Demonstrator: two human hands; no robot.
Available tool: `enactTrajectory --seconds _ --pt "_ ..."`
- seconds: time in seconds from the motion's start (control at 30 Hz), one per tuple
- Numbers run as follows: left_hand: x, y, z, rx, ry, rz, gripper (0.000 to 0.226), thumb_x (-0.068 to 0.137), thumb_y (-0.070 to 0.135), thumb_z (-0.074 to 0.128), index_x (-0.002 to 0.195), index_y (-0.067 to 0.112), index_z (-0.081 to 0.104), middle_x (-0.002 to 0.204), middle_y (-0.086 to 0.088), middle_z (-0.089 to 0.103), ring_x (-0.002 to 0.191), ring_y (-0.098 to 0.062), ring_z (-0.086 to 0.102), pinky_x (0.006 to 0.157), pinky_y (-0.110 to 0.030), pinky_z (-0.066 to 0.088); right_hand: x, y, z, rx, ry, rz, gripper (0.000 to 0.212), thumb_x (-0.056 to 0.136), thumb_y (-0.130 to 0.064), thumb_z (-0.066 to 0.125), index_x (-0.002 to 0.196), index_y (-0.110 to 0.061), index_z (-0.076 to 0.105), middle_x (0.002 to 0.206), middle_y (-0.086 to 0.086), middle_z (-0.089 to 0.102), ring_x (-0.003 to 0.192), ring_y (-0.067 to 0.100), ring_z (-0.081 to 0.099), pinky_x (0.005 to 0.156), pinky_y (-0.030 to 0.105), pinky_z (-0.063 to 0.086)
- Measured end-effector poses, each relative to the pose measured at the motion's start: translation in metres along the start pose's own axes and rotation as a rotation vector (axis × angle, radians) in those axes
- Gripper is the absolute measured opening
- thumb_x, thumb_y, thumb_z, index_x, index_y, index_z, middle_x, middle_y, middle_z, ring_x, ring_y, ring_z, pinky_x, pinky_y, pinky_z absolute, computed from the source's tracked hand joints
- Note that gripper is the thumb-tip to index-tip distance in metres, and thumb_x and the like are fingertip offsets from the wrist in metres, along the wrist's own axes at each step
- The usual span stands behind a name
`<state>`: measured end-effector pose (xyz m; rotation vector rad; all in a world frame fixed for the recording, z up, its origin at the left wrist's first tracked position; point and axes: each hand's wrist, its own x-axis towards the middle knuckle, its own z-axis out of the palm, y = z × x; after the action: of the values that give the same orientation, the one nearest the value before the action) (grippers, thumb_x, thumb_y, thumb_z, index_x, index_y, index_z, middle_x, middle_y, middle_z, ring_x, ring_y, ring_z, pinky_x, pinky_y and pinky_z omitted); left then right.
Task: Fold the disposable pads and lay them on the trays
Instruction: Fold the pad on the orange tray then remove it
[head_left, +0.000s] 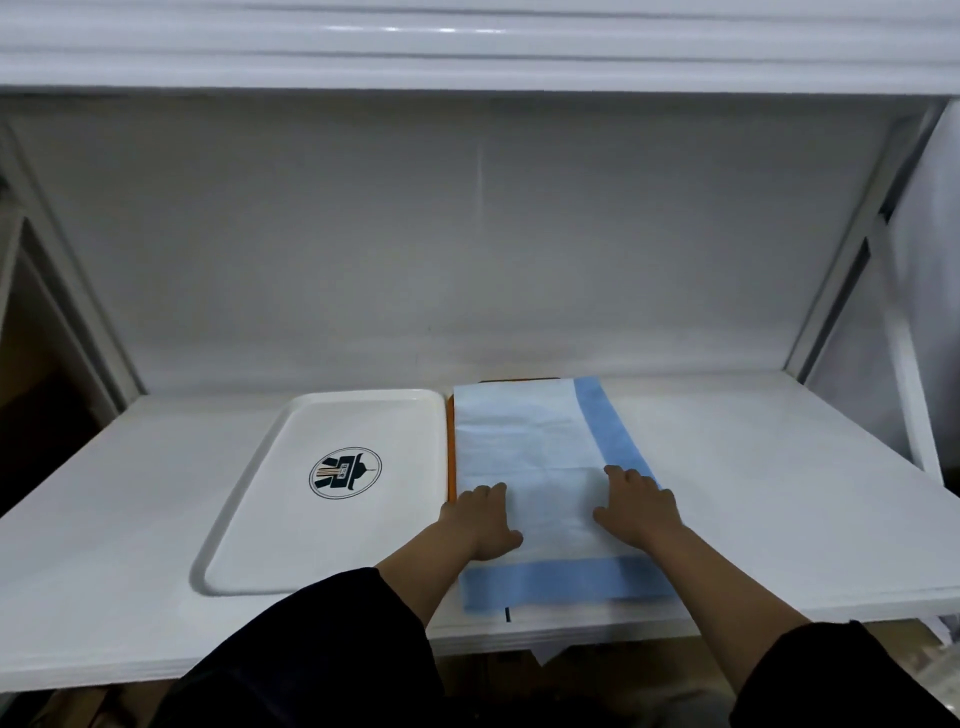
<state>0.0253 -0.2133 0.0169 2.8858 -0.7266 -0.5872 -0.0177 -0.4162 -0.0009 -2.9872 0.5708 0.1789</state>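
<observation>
A folded disposable pad (530, 441), pale blue with darker blue bands along its right and near edges, lies over an orange tray (451, 452) of which only a thin left rim shows. My left hand (483, 519) rests flat on the pad's near left part. My right hand (639, 509) presses flat on its near right part, fingers touching the dark band. Neither hand grips anything. A white tray (249, 519) with a round dark logo (345, 473) lies bare just left of the pad.
Both trays sit on a white table (779, 493) whose front edge runs just below the pad. A white back wall and an overhead shelf (467, 52) enclose the space. White frame posts (841, 291) stand at the right and left.
</observation>
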Motion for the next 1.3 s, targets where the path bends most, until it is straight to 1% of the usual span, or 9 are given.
enactTrajectory --seconds 0.23,0.37,0.63,0.8,0.9,0.97,1.13,1.2,1.3 --pt "0.011 -0.002 0.012 0.015 -0.042 -0.006 0.077 0.092 0.046 0.048 0.152 0.015 0.009 0.156 -0.009 0.021 0.141 -0.029 0.025 0.112 -0.044 0.027 0.009 0.017 0.009 0.022 -0.003 0.118 0.056 0.087 -0.034 0.050 0.138 -0.019 0.031 0.141 0.009 0.034 0.128 0.027 0.035 0.099 0.039 0.033" --pt "0.013 -0.004 0.015 0.011 -0.089 -0.008 0.078 0.093 0.046 0.046 0.152 0.017 0.005 0.157 -0.009 0.017 0.141 -0.030 0.025 0.114 -0.044 0.024 0.012 0.024 0.011 0.032 -0.004 0.184 0.054 0.087 -0.031 0.051 0.136 -0.018 0.031 0.132 0.008 0.041 0.120 0.026 0.042 0.094 0.035 0.036" --pt "0.012 -0.006 0.017 0.031 -0.144 0.020 0.075 0.094 0.047 0.044 0.152 0.018 0.006 0.158 -0.009 0.016 0.143 -0.031 0.022 0.117 -0.044 0.017 0.014 0.027 0.015 -0.030 0.089 0.166 0.042 0.089 -0.021 0.049 0.128 -0.015 0.037 0.123 0.006 0.044 0.114 0.024 0.046 0.082 0.031 0.037" --pt "0.014 -0.006 0.017 0.048 -0.165 0.070 0.066 0.094 0.048 0.043 0.148 0.015 0.026 0.153 -0.011 0.027 0.136 -0.030 0.033 0.111 -0.042 0.030 0.013 0.030 0.017 -0.048 0.091 0.188 0.042 0.089 -0.024 0.050 0.128 -0.016 0.038 0.123 0.005 0.042 0.114 0.023 0.045 0.080 0.030 0.035" --pt "0.014 -0.006 0.020 0.033 -0.189 0.147 0.067 0.092 0.052 0.045 0.146 0.015 0.032 0.152 -0.011 0.027 0.138 -0.028 0.029 0.113 -0.042 0.028 0.010 0.029 0.018 -0.085 0.050 0.186 0.041 0.089 -0.027 0.048 0.128 -0.016 0.041 0.126 0.005 0.042 0.118 0.023 0.042 0.088 0.032 0.036" --pt "0.012 -0.004 0.022 0.008 -0.199 0.202 0.073 0.089 0.057 0.048 0.147 0.017 0.030 0.155 -0.008 0.023 0.142 -0.025 0.024 0.116 -0.041 0.023 0.009 0.027 0.017 -0.101 0.054 0.122 0.042 0.090 -0.030 0.047 0.130 -0.017 0.043 0.132 0.005 0.040 0.123 0.024 0.040 0.094 0.035 0.036" --pt "0.000 0.003 0.024 0.067 -0.183 0.325 0.093 0.078 0.053 0.068 0.150 0.022 0.018 0.156 -0.004 0.018 0.141 -0.025 0.022 0.114 -0.045 0.026 0.004 0.011 0.020 0.058 -0.008 -0.270 0.037 0.093 -0.036 0.051 0.127 -0.022 0.053 0.134 0.000 0.046 0.123 0.020 0.044 0.099 0.032 0.039" --pt "-0.004 0.004 0.029 0.168 -0.133 0.364 0.092 0.079 0.044 0.070 0.150 0.020 0.015 0.154 -0.007 0.020 0.139 -0.027 0.025 0.111 -0.046 0.030 0.000 0.002 0.021 0.109 -0.042 -0.352 0.033 0.093 -0.035 0.051 0.123 -0.022 0.057 0.130 0.000 0.050 0.119 0.018 0.049 0.096 0.032 0.041" --pt "-0.005 0.003 0.036 0.194 -0.054 0.383 0.078 0.084 0.029 0.064 0.148 0.017 0.022 0.148 -0.010 0.031 0.130 -0.029 0.037 0.103 -0.044 0.039 -0.007 -0.009 0.021 0.177 -0.051 -0.383 0.027 0.095 -0.034 0.048 0.117 -0.023 0.059 0.124 -0.004 0.056 0.111 0.014 0.054 0.090 0.030 0.045"
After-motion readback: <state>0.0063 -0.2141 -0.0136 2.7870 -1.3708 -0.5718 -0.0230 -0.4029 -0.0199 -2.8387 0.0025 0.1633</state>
